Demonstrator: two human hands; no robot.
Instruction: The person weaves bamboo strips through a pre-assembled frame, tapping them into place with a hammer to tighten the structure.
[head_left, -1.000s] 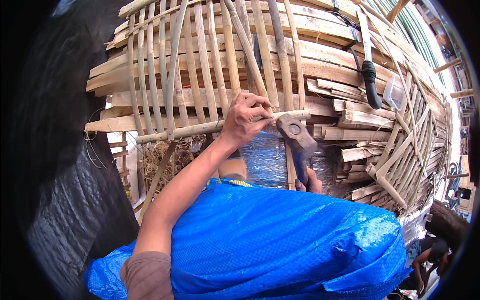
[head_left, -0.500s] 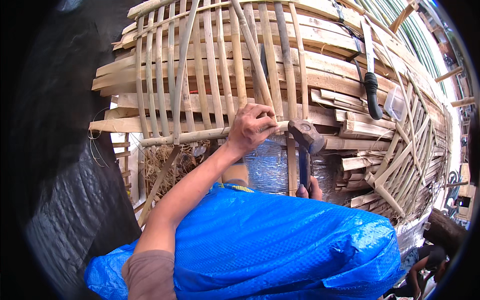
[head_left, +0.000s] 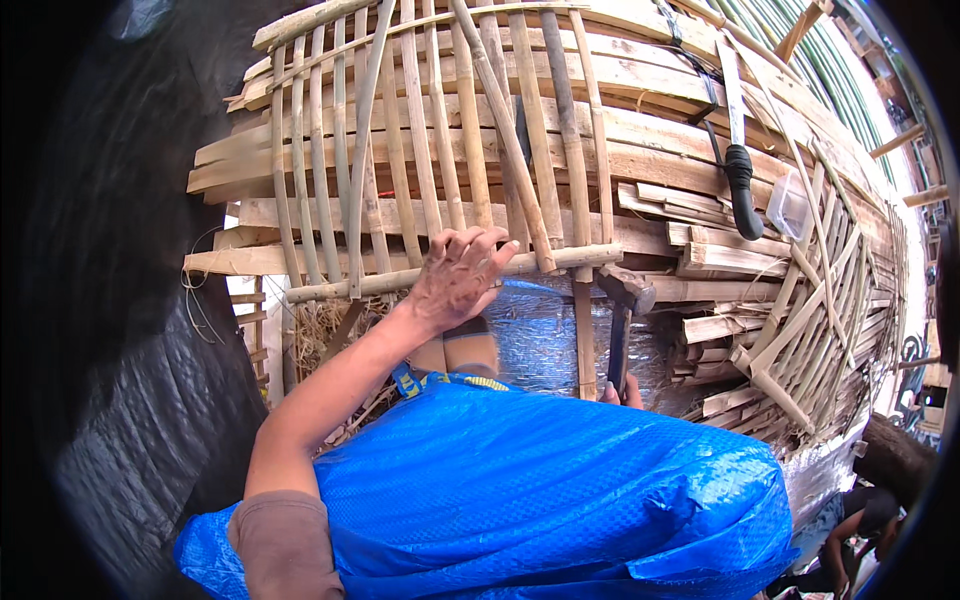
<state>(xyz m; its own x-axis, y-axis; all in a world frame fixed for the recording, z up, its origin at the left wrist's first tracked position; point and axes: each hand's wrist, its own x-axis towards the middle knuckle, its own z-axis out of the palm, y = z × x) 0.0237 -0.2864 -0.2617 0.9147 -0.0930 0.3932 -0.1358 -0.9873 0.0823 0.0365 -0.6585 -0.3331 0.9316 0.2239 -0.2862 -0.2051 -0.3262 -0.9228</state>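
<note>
A frame of slim bamboo sticks (head_left: 425, 150) lies over split planks, its near ends meeting a round bamboo rail (head_left: 370, 283). My left hand (head_left: 455, 280) grips that rail near its middle, with the fingers curled over the far side. One slanting stick (head_left: 505, 130) crosses the others and ends on the rail, just right of this hand. In my right hand (head_left: 625, 392) is a hammer (head_left: 628, 288), held by its handle below the rail's right end. Its metal head sits close beside the rail end; whether they touch I cannot tell.
A long knife with a black-wrapped handle (head_left: 741, 190) lies on the planks at right, beside a clear plastic box (head_left: 789, 206). Split bamboo pieces (head_left: 735, 325) are piled near a lattice panel (head_left: 815, 300). A blue tarp (head_left: 540, 480) covers my lap. Another person (head_left: 862, 530) is at lower right.
My left hand has slid left along the rail, away from its right end. The hammer head has dropped slightly and moved right, off the rail end it was over.
</note>
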